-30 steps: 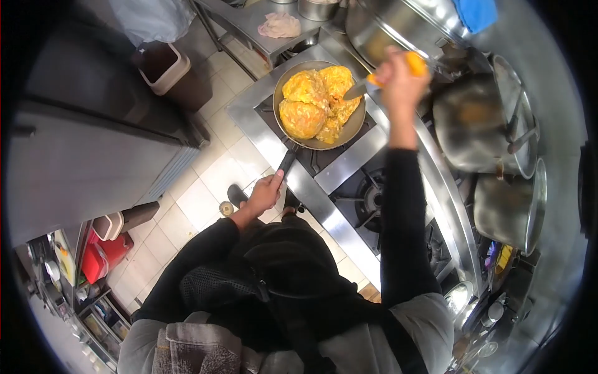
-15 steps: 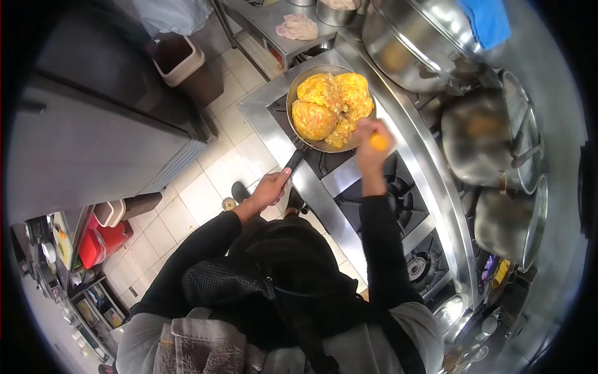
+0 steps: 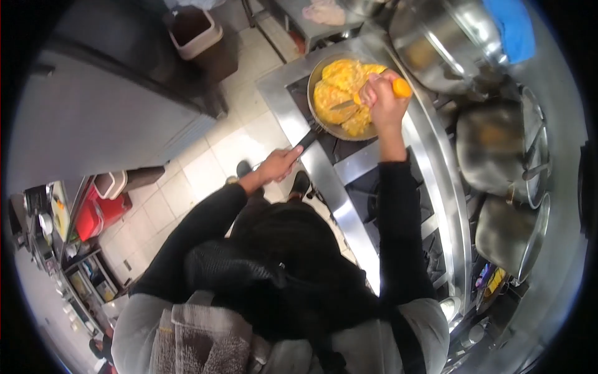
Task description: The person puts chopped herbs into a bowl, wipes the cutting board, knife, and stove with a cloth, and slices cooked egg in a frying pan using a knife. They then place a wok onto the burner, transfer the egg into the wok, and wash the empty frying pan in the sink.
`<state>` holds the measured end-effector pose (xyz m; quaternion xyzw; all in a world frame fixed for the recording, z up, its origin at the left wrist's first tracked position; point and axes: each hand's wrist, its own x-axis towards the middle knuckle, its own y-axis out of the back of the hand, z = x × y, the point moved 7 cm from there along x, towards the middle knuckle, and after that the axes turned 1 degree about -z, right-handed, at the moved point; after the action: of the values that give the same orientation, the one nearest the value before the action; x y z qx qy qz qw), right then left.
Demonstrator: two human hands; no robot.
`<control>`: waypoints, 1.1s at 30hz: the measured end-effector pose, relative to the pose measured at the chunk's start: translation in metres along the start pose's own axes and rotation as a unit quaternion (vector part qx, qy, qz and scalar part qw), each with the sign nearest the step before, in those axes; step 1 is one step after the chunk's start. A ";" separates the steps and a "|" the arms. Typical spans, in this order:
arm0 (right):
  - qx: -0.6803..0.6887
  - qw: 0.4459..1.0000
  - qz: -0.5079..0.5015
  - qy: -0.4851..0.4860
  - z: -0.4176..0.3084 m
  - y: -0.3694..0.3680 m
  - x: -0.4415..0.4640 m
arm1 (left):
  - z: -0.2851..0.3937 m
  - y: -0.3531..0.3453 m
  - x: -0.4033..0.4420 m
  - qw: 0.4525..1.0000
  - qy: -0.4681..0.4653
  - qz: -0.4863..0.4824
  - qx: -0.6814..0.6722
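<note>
A round frying pan (image 3: 311, 107) sits on the stove, holding a thick yellow egg mixture (image 3: 341, 76) split into several pieces. My left hand (image 3: 278, 166) is closed round the end of the pan's black handle (image 3: 306, 139). Over the pan's right side, my right hand (image 3: 385, 100) grips an orange-handled utensil (image 3: 402, 88). Its narrow metal blade (image 3: 341, 105) points left and lies against the egg near the middle of the pan. My fingers cover much of the utensil's handle and the right part of the egg.
Large metal pots (image 3: 489, 146) line the right, behind the stove's steel edge (image 3: 460, 212). A blue cloth (image 3: 511, 31) hangs over the pot at the upper right. To the left stand a grey cabinet (image 3: 118, 118) and a bin (image 3: 205, 40). Burners (image 3: 367, 193) lie nearer my body.
My right hand has moved up over the pan's right side, and the utensil's blade now shows against the egg. My left hand stays on the handle. The view has shifted slightly.
</note>
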<state>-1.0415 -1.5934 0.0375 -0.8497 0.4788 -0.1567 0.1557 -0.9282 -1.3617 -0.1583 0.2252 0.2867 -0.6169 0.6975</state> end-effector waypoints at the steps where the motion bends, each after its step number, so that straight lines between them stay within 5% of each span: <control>1: 0.015 1.000 0.003 0.011 0.003 0.004 -0.003 | 0.000 0.001 0.000 1.000 -0.006 -0.016 -0.014; 4: 0.040 0.998 0.010 0.055 0.000 0.017 0.000 | 0.004 0.000 -0.004 0.999 0.012 -0.021 -0.034; 7: 0.134 0.937 0.307 0.098 -0.003 0.073 -0.024 | 0.007 0.002 -0.009 1.000 0.001 -0.015 -0.022; 10: 0.103 0.951 0.262 0.127 -0.022 0.072 -0.029 | 0.012 0.007 -0.007 1.000 -0.001 -0.014 -0.008; 15: -0.027 0.991 -0.050 0.118 -0.150 -0.036 -0.001 | 0.017 0.021 -0.002 0.999 -0.003 -0.027 0.033; 18: -0.032 0.991 -0.090 0.093 -0.138 -0.050 0.017 | 0.013 0.024 0.002 0.999 0.004 -0.019 0.046; 21: -0.053 0.997 0.000 0.059 -0.034 -0.007 0.027 | 0.009 0.023 0.000 0.999 0.003 -0.016 0.046; 24: 0.022 0.997 -0.030 0.072 -0.025 0.027 0.030 | 0.015 0.023 -0.001 0.999 -0.015 -0.019 0.033; 28: 0.186 0.949 0.225 0.116 -0.014 0.104 -0.015 | 0.009 0.025 0.003 0.999 0.012 -0.023 0.024; 30: 0.234 0.933 0.237 0.135 0.004 0.136 -0.044 | 0.011 0.024 -0.002 1.000 0.013 -0.019 0.020; 33: 0.156 0.947 0.239 0.149 -0.021 0.110 -0.055 | 0.010 0.024 0.003 0.999 0.019 0.002 0.047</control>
<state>-1.1612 -1.6030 0.0040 -0.6423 0.6553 -0.3125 0.2458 -0.9029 -1.3671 -0.1539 0.2698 0.2699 -0.6240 0.6819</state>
